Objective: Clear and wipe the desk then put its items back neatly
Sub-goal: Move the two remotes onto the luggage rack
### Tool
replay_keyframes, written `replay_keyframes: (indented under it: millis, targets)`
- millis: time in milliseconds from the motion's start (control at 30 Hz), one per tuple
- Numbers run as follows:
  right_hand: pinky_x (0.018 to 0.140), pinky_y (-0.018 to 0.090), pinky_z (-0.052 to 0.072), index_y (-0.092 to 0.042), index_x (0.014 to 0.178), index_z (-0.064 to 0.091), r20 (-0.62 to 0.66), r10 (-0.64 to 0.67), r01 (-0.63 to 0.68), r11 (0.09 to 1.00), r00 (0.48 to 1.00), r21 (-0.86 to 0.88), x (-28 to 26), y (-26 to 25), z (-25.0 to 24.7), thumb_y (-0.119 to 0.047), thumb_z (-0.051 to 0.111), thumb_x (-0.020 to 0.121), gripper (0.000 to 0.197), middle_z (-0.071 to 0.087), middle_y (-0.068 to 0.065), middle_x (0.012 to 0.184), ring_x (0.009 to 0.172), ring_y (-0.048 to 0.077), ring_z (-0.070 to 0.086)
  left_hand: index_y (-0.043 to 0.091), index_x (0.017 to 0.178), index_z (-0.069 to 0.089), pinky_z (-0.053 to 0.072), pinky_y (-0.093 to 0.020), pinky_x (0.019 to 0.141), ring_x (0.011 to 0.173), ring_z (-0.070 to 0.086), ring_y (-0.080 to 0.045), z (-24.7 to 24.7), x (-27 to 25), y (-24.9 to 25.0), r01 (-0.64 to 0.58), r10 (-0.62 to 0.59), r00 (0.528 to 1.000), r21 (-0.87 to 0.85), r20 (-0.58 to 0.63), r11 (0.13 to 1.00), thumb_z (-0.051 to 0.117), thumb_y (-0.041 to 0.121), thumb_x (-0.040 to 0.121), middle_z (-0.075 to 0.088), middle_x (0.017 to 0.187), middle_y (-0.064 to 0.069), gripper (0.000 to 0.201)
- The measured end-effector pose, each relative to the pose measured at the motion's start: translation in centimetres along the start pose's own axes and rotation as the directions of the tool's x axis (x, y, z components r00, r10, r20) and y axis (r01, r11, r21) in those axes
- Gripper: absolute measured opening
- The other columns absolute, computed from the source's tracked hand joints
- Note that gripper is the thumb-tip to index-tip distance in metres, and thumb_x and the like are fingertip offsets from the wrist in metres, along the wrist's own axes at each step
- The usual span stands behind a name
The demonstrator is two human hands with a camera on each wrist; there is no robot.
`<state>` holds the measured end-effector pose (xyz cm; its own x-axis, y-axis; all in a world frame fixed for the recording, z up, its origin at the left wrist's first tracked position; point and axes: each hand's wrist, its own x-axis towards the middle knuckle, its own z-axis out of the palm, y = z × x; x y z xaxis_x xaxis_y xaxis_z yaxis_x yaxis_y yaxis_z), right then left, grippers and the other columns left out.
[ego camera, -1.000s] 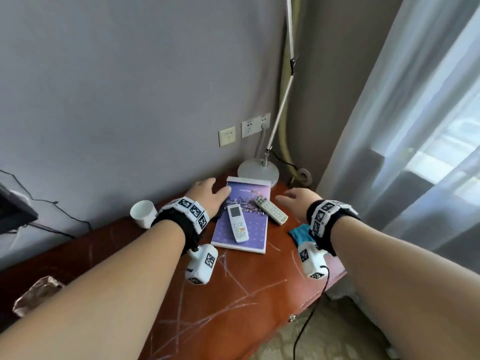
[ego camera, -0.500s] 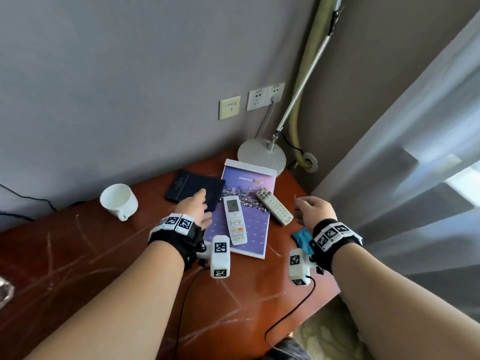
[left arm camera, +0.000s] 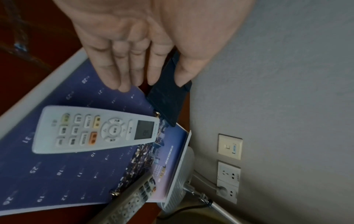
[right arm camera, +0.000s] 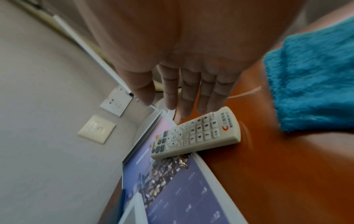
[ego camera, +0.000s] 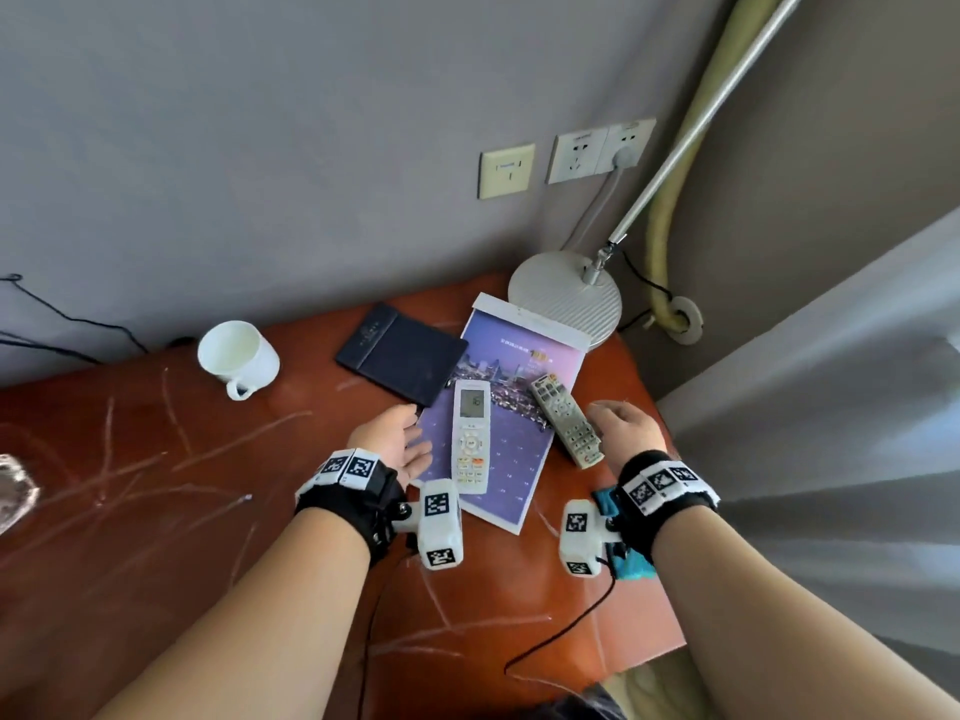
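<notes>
Desk (ego camera: 291, 589): reddish-brown wood, glossy top with pale scratches, set into a wall corner. Lying directly on it: white mug (ego camera: 238, 356), upright, handle toward the viewer; dark flat folder (ego camera: 400, 350), one corner under the calendar; purple calendar (ego camera: 511, 433), its far edge on the lamp base; round white lamp base (ego camera: 566, 298) in the far corner; blue cloth (ego camera: 623, 553) at the right edge; black cable (ego camera: 566, 631) across the near part
</notes>
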<state>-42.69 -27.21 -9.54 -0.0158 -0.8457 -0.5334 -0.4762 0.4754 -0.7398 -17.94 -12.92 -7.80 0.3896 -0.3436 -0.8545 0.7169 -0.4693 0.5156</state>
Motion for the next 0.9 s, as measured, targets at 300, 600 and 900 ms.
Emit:
replay_keyframes:
  millis: [300, 600, 900]
  targets:
    - [0.072, 0.024, 0.043, -0.016, 0.129, 0.063, 0.147, 0.016, 0.016, 0.976, 0.989, -0.217, 3.7, -0.1, 0.2, -0.035, 0.073, 0.091, 0.043, 0.066, 0.001, 0.114, 0.092, 0.016, 0.06, 0.007, 0.133, 0.06, 0.049, -0.039, 0.097, 0.121, 0.06, -0.028, 2.6, 1.1, -2.8, 0.026, -0.023, 0.991, 0.022, -0.131, 0.999, 0.062, 0.024, 0.1, 0.062, 0.132, -0.009, 0.037]
    - [0.083, 0.035, 0.057, -0.024, 0.138, 0.053, 0.356, -0.031, 0.208, 0.858, 0.934, -0.47, 4.3, 1.1, 1.5, -0.062, 0.075, 0.073, 0.079, 0.066, -0.001, 0.12, 0.097, 0.02, 0.066, 0.017, 0.089, 0.075, 0.054, -0.025, 0.058, 0.065, 0.07, -0.016, 4.0, 1.0, -3.5, -0.016, 0.119, 0.978, 0.503, -0.173, 0.864, 0.066, 0.034, 0.089, 0.077, 0.079, 0.002, 0.019]
    - [0.101, 0.044, 0.048, -0.025, 0.136, 0.046, 0.329, -0.083, 0.292, 0.692, 0.941, -0.66, 4.2, 1.3, 2.2, -0.05, 0.081, 0.07, 0.079, 0.056, 0.003, 0.124, 0.114, 0.03, 0.056, 0.026, 0.091, 0.066, 0.058, -0.029, 0.075, 0.079, 0.072, -0.015, 5.7, 1.3, -5.0, -0.039, 0.3, 0.933, 0.771, -0.2, 0.636, 0.084, 0.054, 0.063, 0.072, 0.086, 0.012, 0.044]
